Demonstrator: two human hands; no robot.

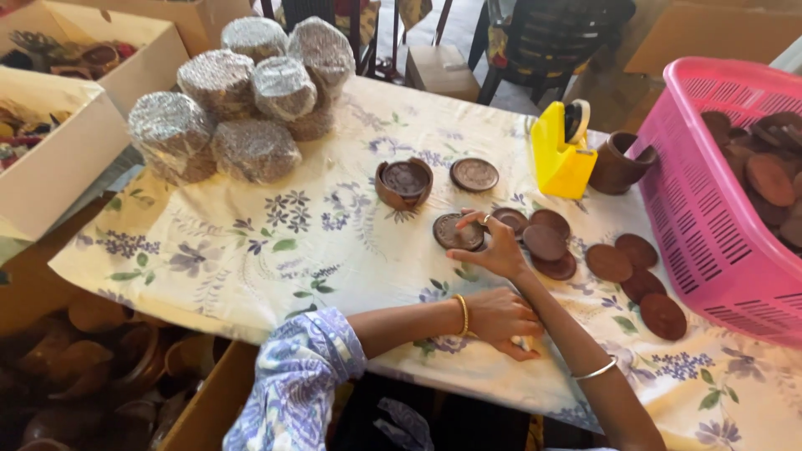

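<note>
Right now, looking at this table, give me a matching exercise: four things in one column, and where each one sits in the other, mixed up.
Things:
1. pink basket
2. yellow tape dispenser
3. foil-wrapped stacks
4. patterned clay disc

Places:
A. under the fingertips of the right hand
B. far left part of the floral tablecloth
C. right edge of the table, holding brown discs
D. beside the brown clay cup

Pairs: 1-C, 2-D, 3-B, 4-A
</note>
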